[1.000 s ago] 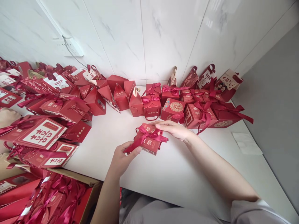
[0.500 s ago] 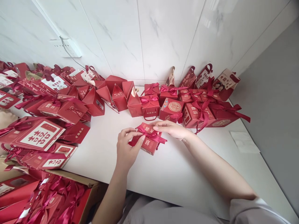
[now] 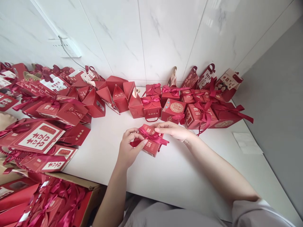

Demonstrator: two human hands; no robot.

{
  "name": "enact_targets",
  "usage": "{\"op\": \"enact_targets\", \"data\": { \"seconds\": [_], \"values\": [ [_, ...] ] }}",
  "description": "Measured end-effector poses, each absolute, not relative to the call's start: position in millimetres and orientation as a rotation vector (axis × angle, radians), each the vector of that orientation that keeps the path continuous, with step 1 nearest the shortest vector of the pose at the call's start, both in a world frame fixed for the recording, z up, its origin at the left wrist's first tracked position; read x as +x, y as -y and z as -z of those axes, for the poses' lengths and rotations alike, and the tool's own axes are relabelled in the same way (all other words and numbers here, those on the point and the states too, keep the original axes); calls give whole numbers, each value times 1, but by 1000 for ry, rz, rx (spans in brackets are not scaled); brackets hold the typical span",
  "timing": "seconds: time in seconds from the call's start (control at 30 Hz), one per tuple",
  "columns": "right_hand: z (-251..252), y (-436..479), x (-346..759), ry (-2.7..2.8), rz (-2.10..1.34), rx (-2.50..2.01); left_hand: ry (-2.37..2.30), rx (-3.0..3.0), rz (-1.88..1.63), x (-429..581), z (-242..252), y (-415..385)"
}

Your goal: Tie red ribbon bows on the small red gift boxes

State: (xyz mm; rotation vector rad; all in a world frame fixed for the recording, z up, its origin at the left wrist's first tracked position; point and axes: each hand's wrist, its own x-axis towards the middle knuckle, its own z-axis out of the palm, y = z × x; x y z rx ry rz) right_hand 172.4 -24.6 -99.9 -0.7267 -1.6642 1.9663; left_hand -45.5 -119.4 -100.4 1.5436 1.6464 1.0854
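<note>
A small red gift box (image 3: 152, 149) with gold lettering rests on the white table in front of me. A crimson ribbon (image 3: 156, 139) is tied across its top in a bow. My left hand (image 3: 131, 147) is closed on the bow's left side, with thumb and fingertips pinching the ribbon. From the far right, my right hand (image 3: 174, 131) grips the box, its thumb on the top near the knot and its fingers behind the far edge. The undersides of the fingers are hidden.
Finished red boxes with bows (image 3: 201, 115) stand behind along the tiled wall. Folded boxes without ribbons (image 3: 120, 97) sit left of them. Double-happiness boxes (image 3: 39, 137) pile up at left, above a carton (image 3: 94, 186) of ribboned boxes. Another person's hand (image 3: 7, 121) shows at the left edge.
My left hand has shifted very slightly right along the ribbon, its thumb a little lower. The box and my right hand stay nearly still.
</note>
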Motion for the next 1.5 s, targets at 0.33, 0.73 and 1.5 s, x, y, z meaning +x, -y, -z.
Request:
{"op": "enact_targets", "data": {
  "seconds": [0.33,0.73,1.5],
  "values": [
    [103,24,171,1561,-1994,-704,-1612,1709,-1002,-59,91,117],
    [96,28,170,1667,-1944,-722,-1514,2154,-927,-68,69,117],
    [116,31,158,1498,-1839,-803,-1691,1294,-723,-67,81,135]
  ]
}}
